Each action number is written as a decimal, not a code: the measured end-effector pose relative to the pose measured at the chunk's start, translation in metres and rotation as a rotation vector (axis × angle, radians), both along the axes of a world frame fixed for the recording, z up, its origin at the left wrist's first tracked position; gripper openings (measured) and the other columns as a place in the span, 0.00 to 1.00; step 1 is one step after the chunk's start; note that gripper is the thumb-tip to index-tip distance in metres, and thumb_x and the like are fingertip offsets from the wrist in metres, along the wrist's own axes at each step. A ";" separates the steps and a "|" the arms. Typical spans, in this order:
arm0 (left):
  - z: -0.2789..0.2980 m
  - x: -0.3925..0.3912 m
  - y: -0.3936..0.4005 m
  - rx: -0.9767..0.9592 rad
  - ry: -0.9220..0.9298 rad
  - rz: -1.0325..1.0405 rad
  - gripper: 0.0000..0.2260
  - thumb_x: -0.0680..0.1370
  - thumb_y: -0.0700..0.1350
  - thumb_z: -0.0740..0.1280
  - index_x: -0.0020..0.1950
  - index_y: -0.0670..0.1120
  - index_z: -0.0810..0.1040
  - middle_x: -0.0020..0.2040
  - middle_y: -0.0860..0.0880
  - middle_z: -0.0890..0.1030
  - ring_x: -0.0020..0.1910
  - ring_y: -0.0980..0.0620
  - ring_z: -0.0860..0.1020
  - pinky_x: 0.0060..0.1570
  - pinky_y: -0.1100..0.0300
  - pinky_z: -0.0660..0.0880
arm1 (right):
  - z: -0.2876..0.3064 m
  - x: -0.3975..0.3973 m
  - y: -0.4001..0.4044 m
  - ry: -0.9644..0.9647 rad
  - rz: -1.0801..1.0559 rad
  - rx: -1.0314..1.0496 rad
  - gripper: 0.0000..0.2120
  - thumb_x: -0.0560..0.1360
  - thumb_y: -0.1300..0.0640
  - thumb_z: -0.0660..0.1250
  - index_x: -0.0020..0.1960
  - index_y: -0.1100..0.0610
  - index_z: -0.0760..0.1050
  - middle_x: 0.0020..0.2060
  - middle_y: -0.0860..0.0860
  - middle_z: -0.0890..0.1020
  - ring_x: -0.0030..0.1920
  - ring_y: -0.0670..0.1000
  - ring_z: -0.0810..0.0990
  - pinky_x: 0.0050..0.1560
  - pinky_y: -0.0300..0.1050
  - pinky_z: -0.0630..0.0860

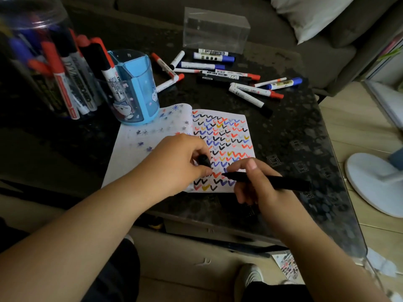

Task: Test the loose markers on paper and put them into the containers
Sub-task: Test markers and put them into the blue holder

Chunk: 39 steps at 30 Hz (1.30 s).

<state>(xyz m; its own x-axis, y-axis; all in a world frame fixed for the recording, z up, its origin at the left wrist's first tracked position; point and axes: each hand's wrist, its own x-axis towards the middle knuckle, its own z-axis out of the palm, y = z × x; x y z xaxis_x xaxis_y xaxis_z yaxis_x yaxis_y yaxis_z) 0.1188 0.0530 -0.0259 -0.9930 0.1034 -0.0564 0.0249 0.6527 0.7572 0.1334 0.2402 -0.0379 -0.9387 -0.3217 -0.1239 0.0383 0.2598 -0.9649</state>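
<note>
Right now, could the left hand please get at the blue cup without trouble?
Probably yes: the blue cup stands just beyond the left hand, with only bare paper between. But that hand holds a black cap, so its grip is occupied.

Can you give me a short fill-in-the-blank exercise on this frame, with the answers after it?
1. The right hand holds a ____ marker, tip on the paper.
2. The left hand holds the marker's ____.
3. The blue holder stands on the paper's far-____ corner.

Answers: black; cap; left
</note>
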 end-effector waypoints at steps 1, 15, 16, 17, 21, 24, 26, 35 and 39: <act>0.000 0.000 0.000 -0.026 0.003 -0.011 0.11 0.69 0.43 0.75 0.42 0.56 0.77 0.34 0.60 0.76 0.33 0.62 0.73 0.37 0.67 0.69 | 0.001 0.000 -0.001 0.035 -0.005 0.037 0.19 0.75 0.39 0.54 0.44 0.47 0.80 0.27 0.49 0.75 0.30 0.43 0.72 0.33 0.33 0.67; -0.005 -0.001 0.006 -0.257 0.022 -0.098 0.09 0.72 0.47 0.72 0.52 0.52 0.78 0.37 0.60 0.70 0.35 0.59 0.69 0.34 0.70 0.63 | -0.018 -0.005 -0.002 0.164 -0.093 0.229 0.09 0.72 0.57 0.69 0.37 0.59 0.72 0.30 0.54 0.79 0.33 0.55 0.77 0.34 0.47 0.73; -0.004 -0.001 0.006 -0.266 0.025 -0.100 0.10 0.72 0.47 0.72 0.52 0.52 0.78 0.39 0.59 0.71 0.37 0.59 0.69 0.34 0.70 0.63 | -0.019 -0.005 -0.002 0.171 -0.089 0.241 0.09 0.72 0.57 0.70 0.38 0.59 0.72 0.30 0.54 0.79 0.33 0.56 0.77 0.35 0.49 0.74; -0.004 -0.001 0.006 -0.273 0.028 -0.103 0.10 0.73 0.47 0.72 0.53 0.52 0.78 0.41 0.58 0.72 0.38 0.59 0.70 0.34 0.70 0.63 | -0.019 -0.004 -0.003 0.178 -0.088 0.255 0.09 0.72 0.57 0.70 0.37 0.58 0.72 0.30 0.54 0.79 0.33 0.56 0.77 0.35 0.50 0.74; -0.003 -0.001 0.007 -0.298 0.044 -0.104 0.10 0.73 0.48 0.71 0.54 0.52 0.78 0.48 0.55 0.78 0.40 0.59 0.70 0.37 0.67 0.64 | -0.021 -0.004 -0.005 0.207 -0.082 0.310 0.09 0.71 0.56 0.71 0.36 0.56 0.73 0.30 0.53 0.80 0.31 0.54 0.78 0.34 0.51 0.75; -0.004 -0.001 0.007 -0.294 0.057 -0.097 0.10 0.73 0.48 0.71 0.53 0.52 0.78 0.50 0.55 0.79 0.40 0.60 0.69 0.34 0.71 0.63 | -0.020 -0.005 -0.003 0.200 -0.060 0.324 0.09 0.71 0.58 0.71 0.36 0.59 0.73 0.30 0.54 0.79 0.33 0.55 0.77 0.34 0.48 0.73; -0.004 -0.001 0.007 -0.291 0.055 -0.097 0.10 0.73 0.48 0.71 0.53 0.52 0.78 0.48 0.56 0.78 0.38 0.60 0.69 0.34 0.73 0.62 | -0.019 -0.005 -0.002 0.194 -0.051 0.329 0.10 0.72 0.59 0.70 0.35 0.60 0.72 0.31 0.55 0.79 0.33 0.55 0.76 0.33 0.46 0.71; -0.006 0.000 0.007 -0.195 0.047 -0.076 0.08 0.73 0.46 0.72 0.50 0.53 0.78 0.41 0.60 0.73 0.37 0.61 0.71 0.36 0.73 0.64 | -0.018 -0.004 -0.002 0.164 -0.151 0.276 0.10 0.72 0.58 0.71 0.35 0.58 0.72 0.32 0.53 0.79 0.30 0.50 0.75 0.30 0.39 0.69; -0.002 -0.004 0.004 0.175 -0.010 0.092 0.03 0.73 0.48 0.71 0.44 0.54 0.79 0.42 0.55 0.82 0.43 0.57 0.79 0.46 0.61 0.75 | -0.001 -0.007 -0.002 0.104 -0.232 -0.007 0.07 0.70 0.59 0.72 0.39 0.60 0.75 0.32 0.48 0.82 0.34 0.43 0.81 0.32 0.33 0.74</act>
<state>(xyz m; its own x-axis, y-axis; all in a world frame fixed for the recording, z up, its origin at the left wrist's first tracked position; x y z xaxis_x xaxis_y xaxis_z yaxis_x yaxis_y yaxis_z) 0.1153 0.0568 -0.0277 -0.9982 0.0211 -0.0553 -0.0369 0.5105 0.8591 0.1265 0.2384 -0.0389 -0.9951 -0.0965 -0.0214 -0.0033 0.2492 -0.9684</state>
